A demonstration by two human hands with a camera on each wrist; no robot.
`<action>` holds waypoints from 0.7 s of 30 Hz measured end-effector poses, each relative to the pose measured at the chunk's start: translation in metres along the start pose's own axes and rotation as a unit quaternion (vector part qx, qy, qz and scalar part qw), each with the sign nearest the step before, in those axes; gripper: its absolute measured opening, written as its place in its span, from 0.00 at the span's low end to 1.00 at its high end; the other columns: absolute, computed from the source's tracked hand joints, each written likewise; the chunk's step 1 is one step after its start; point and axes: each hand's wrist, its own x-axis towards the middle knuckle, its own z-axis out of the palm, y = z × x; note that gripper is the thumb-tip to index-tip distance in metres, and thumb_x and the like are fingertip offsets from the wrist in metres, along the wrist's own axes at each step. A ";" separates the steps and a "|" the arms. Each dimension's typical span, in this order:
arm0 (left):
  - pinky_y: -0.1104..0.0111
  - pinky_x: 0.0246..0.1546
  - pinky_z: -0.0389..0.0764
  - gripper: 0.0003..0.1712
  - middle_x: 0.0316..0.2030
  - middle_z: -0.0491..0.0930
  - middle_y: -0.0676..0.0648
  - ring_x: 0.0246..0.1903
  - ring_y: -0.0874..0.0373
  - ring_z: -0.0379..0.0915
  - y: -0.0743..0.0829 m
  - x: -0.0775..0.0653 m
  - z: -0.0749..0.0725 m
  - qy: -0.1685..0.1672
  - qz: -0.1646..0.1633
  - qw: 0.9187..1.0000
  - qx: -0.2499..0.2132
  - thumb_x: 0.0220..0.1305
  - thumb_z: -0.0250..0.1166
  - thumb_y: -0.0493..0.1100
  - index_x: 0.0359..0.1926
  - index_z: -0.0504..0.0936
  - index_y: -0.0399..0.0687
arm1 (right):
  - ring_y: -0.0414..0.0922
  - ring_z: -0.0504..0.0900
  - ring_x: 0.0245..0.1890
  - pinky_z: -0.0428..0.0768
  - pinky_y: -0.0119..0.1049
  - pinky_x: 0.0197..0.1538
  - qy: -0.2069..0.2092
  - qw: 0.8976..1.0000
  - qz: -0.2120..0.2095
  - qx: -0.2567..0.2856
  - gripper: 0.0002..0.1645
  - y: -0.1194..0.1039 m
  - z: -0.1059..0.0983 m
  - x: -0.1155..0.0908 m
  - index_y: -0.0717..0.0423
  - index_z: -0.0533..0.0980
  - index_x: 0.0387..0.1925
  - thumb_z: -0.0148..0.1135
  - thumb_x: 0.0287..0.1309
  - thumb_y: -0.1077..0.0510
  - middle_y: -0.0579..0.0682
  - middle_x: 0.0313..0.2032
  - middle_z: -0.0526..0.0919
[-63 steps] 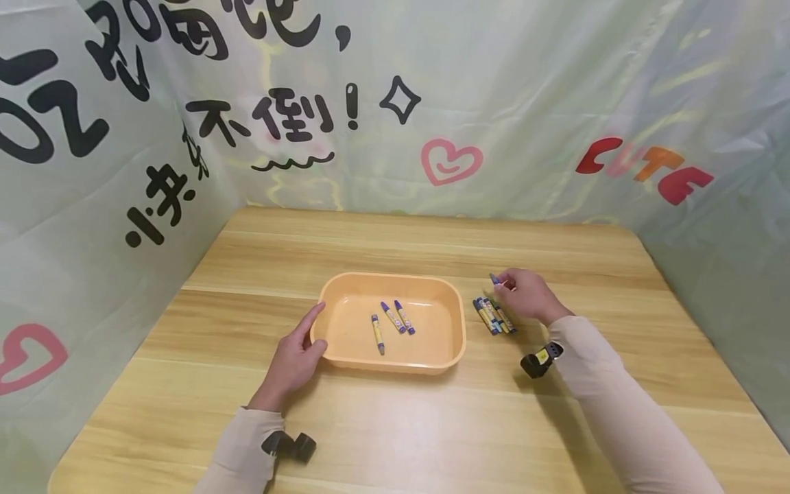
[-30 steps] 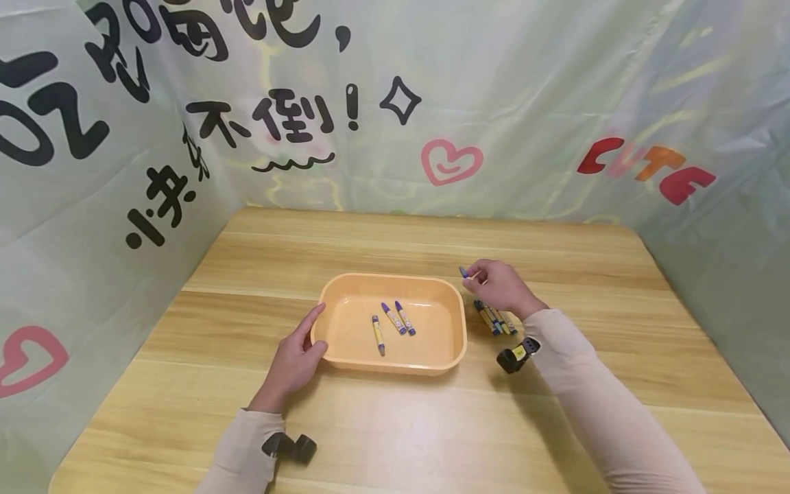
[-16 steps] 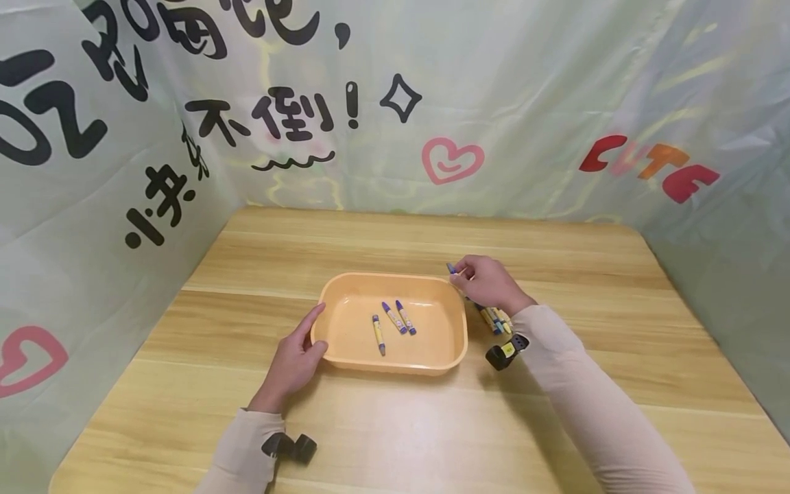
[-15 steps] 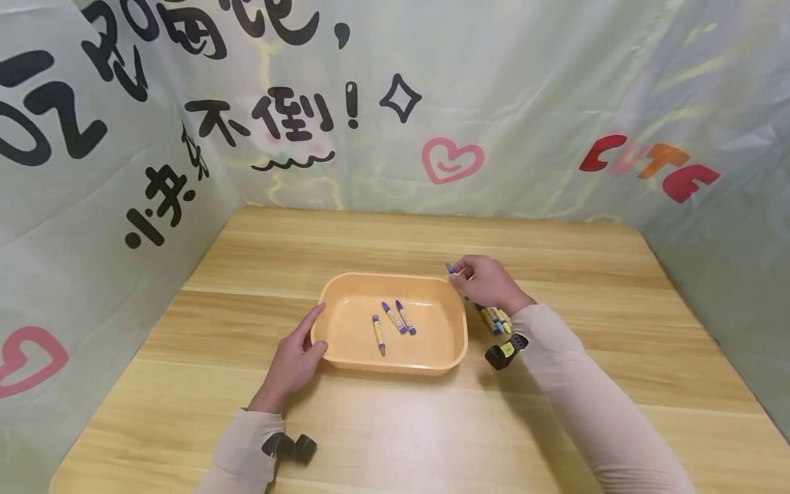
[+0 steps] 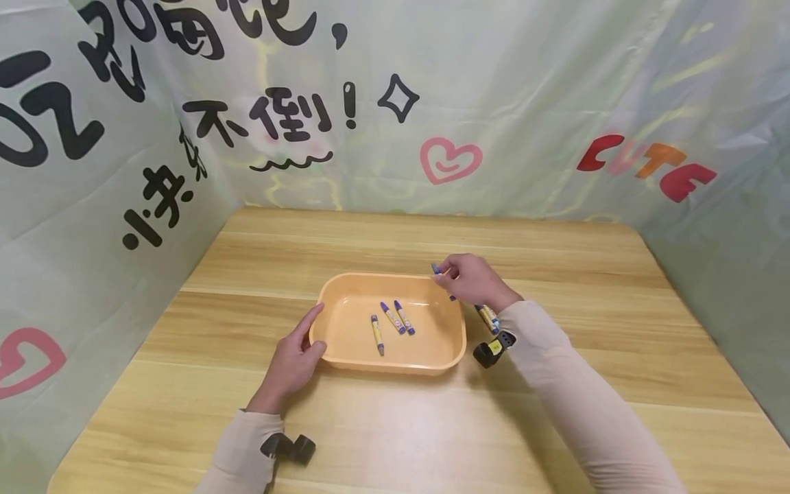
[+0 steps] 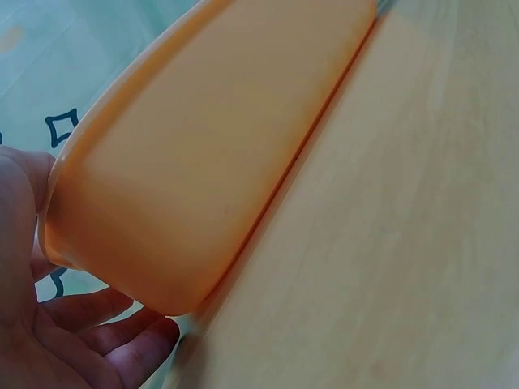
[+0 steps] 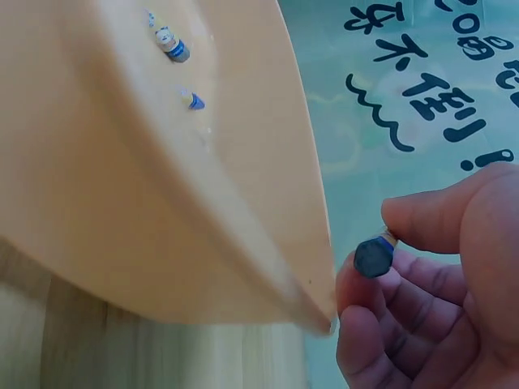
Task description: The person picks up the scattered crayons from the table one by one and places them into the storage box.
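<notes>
Crayon [image 7: 374,258] pinched in right hand [image 5: 473,280] by tray's [image 5: 395,366] far-right corner, centre-right of frame; left hand [image 5: 293,363] grips its left end, I'd guess for steadiness.

Orange tray [image 5: 432,336] open from above, room right of its three crayons [image 5: 392,318], raised rim [image 5: 382,366] between the hands [image 5: 293,360]

Head view: bright, light from above; 1 pale glare patch on the table [image 5: 395,240] before the tray [image 5: 382,366]; soft shadow alongside the right sleeve [image 5: 574,384]. The 2 wrist views: dimmer, with a bluish cast over the cloth [image 6: 24,81]. Left wrist: tray wall soft-focused, wood grain hazy. Right wrist: near tray rim blurred, lettering [image 7: 442,97] sharper.
</notes>
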 end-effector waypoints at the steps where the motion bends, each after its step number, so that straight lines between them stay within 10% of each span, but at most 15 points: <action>1: 0.69 0.38 0.75 0.38 0.63 0.69 0.37 0.41 0.50 0.74 0.000 0.000 0.000 0.000 0.000 1.000 0.000 0.59 0.56 0.33 0.72 0.63 0.48 | 0.43 0.81 0.24 0.79 0.39 0.31 -0.004 1.000 0.000 0.002 0.19 -0.001 0.000 0.000 0.66 0.78 0.46 0.60 0.63 0.54 0.55 0.33 0.83; 21: 0.68 0.38 0.74 0.38 0.60 0.71 0.37 0.39 0.51 0.73 0.000 0.000 -0.001 -0.001 -0.004 1.000 0.005 0.59 0.56 0.34 0.72 0.63 0.50 | 0.41 0.77 0.18 0.77 0.33 0.25 -0.124 0.991 0.035 0.046 0.11 -0.021 0.022 0.016 0.65 0.76 0.42 0.58 0.62 0.61 0.58 0.32 0.85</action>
